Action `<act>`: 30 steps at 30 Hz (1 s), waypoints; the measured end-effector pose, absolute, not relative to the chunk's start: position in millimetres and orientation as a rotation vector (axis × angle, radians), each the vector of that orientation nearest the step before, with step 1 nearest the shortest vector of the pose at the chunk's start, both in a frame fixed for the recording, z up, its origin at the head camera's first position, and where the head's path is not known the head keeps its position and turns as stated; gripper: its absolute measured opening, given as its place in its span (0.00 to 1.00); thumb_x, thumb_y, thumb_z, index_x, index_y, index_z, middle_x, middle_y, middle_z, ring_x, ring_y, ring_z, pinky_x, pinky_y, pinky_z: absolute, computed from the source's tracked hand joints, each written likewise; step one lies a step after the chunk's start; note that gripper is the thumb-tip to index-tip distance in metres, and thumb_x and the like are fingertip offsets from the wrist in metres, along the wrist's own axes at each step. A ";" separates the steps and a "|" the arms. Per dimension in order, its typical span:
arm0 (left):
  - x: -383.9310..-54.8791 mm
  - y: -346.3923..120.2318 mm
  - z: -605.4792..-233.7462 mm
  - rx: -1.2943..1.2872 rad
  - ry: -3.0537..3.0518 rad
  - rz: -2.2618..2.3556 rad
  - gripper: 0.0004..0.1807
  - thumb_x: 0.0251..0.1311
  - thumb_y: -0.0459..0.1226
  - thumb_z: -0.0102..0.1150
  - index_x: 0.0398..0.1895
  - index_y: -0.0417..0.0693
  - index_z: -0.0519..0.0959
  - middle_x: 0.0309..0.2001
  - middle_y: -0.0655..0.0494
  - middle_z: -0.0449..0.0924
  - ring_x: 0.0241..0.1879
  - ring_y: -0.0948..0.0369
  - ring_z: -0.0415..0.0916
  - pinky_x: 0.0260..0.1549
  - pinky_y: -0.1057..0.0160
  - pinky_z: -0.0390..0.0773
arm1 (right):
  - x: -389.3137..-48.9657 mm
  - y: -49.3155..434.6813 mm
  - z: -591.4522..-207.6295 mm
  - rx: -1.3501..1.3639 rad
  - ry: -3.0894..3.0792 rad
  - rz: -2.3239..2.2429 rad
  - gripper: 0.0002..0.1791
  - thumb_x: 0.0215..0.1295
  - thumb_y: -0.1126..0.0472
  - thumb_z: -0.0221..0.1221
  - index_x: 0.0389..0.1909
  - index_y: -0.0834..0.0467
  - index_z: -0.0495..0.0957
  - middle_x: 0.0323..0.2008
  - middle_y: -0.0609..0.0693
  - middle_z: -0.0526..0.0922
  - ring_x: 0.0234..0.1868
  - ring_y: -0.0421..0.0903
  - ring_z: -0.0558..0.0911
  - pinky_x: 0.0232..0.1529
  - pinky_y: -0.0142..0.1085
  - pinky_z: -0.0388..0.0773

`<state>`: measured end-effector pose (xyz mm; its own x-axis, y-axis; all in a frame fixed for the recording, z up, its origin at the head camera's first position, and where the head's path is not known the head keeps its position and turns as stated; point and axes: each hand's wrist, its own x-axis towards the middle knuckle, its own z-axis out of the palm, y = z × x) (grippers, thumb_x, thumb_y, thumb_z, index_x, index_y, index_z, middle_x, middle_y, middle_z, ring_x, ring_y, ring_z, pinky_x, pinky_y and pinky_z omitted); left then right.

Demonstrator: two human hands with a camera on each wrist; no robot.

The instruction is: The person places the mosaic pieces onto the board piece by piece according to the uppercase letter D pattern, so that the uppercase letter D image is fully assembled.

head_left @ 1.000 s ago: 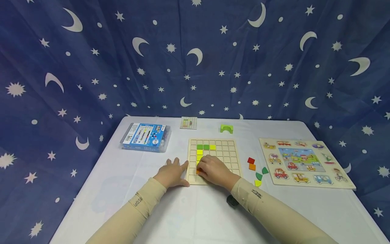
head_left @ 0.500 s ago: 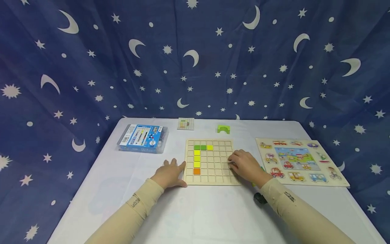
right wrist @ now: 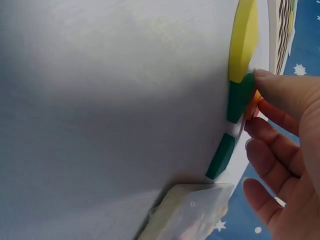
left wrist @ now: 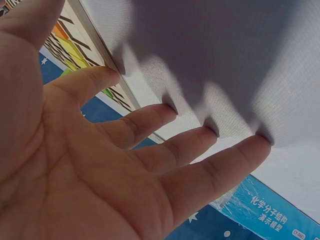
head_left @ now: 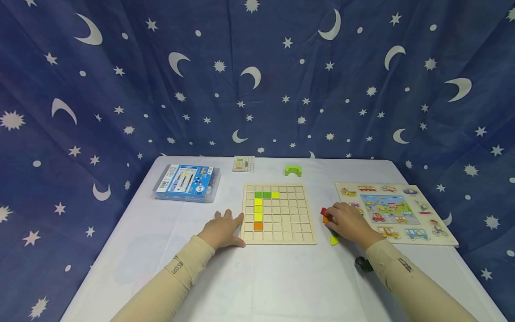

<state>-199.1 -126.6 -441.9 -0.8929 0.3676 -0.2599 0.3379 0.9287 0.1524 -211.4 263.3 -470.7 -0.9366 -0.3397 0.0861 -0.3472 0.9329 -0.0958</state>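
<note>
My left hand [head_left: 219, 230] lies with spread fingers at the left edge of the gridded wooden board [head_left: 289, 223]. In the left wrist view its index fingertip meets the board's edge. Green, yellow and orange square tiles [head_left: 259, 209] form a row and a column on the grid. My right hand [head_left: 347, 220] is over the loose pieces right of the board, its thumb and index finger around an orange tile [head_left: 325, 219]; no firm pinch shows. A red tile [head_left: 323, 211] lies beyond it. Green pieces [right wrist: 221, 156] and a yellow rounded piece [head_left: 334, 240] lie nearby.
A picture puzzle board [head_left: 426, 235] lies at the right, partly behind my right hand. At the back are a clear plastic case with blue label [head_left: 187, 182], a small pattern card [head_left: 243, 164] and a green arch block [head_left: 293, 170]. A starry blue curtain hangs behind.
My right hand has left the orange tile on the board's lower left and moved right to the loose pieces. My left hand stays at the board's edge. The view has shifted slightly.
</note>
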 end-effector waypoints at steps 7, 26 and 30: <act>-198.4 -126.6 -441.3 0.530 2.806 0.137 0.53 0.44 0.62 0.71 0.73 0.53 0.66 0.60 0.36 0.70 0.49 0.41 0.69 0.37 0.44 0.81 | -210.4 264.1 -472.0 0.586 -3.003 0.228 0.11 0.58 0.55 0.71 0.37 0.55 0.83 0.33 0.46 0.79 0.34 0.45 0.75 0.41 0.46 0.76; -200.5 -127.0 -442.6 0.529 2.801 0.116 0.53 0.44 0.63 0.71 0.74 0.53 0.65 0.61 0.35 0.69 0.52 0.39 0.70 0.37 0.43 0.81 | -209.0 197.4 -463.9 0.810 -2.912 0.301 0.13 0.60 0.54 0.69 0.44 0.54 0.83 0.41 0.46 0.83 0.45 0.46 0.80 0.50 0.46 0.76; -200.8 -126.8 -443.5 0.524 2.800 0.118 0.53 0.44 0.63 0.71 0.74 0.53 0.65 0.63 0.35 0.68 0.54 0.37 0.69 0.38 0.42 0.81 | -207.6 167.7 -463.7 0.898 -2.895 0.311 0.12 0.60 0.54 0.70 0.43 0.52 0.84 0.40 0.44 0.82 0.45 0.44 0.79 0.52 0.43 0.76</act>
